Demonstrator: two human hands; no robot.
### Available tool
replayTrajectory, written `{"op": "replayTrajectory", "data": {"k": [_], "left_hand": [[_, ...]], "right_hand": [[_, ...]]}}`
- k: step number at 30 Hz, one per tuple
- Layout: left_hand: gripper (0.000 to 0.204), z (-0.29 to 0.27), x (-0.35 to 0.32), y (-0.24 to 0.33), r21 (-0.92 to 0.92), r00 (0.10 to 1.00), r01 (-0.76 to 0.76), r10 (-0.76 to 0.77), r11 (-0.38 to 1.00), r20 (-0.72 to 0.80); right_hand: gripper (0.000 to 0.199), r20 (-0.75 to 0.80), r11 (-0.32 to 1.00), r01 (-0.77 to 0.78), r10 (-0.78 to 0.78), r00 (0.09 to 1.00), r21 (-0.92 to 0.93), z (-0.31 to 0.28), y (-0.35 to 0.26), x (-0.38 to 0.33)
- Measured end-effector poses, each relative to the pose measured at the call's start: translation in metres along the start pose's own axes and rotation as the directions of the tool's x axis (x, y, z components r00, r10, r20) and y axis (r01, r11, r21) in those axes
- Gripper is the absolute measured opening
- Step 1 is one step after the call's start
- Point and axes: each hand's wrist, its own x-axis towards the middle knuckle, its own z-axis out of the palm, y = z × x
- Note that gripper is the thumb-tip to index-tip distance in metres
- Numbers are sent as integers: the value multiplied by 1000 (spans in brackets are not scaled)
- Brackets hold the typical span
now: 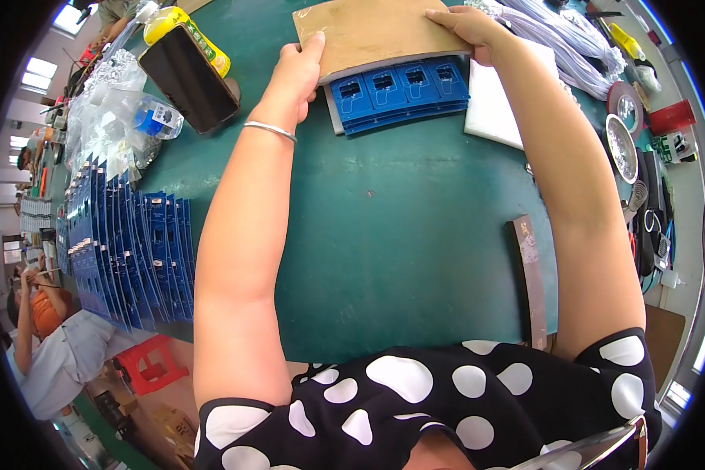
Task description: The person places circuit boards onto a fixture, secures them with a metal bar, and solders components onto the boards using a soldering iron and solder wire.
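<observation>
Both my arms reach to the far side of the green table. My left hand (296,72) grips the left edge of a flat brown board (376,35), thumb on top. At its right corner my right hand (471,30) holds the same board, fingers over the upper face. Just below the board's near edge lies a small stack of blue circuit board panels (403,98) with dark cut-outs; the board covers their far part. What lies under the board farther back is hidden.
On the left stand many blue panels (133,243) in a row. A phone (189,78) leans by a yellow bottle (184,35). A white foam sheet (500,98) and bundled white cables (560,35) are far right. Nearer lies a brown bar (531,282). Another person (51,337) sits at left.
</observation>
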Motion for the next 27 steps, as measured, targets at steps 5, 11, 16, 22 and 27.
{"op": "replayTrajectory", "data": {"k": [5,11,16,22,27], "left_hand": [[50,-8,5,3,10,999,20,-20,1000,31],[33,-22,-28,19,-293,993,4,31,956,114],[38,-45,-94,14,-693,907,-62,330,718,260],[44,-28,-203,-12,-597,886,-372,463,711,-1],[45,-21,-275,-36,-653,855,-420,516,631,-52]], "right_hand": [[35,84,986,19,-33,996,166,-7,17,20],[29,113,975,73,-98,989,210,-16,-17,-34],[37,170,907,267,-334,927,327,-30,-21,-102],[40,177,852,194,-313,933,486,35,-2,-233],[46,229,872,-19,-108,967,490,67,51,-285]]}}
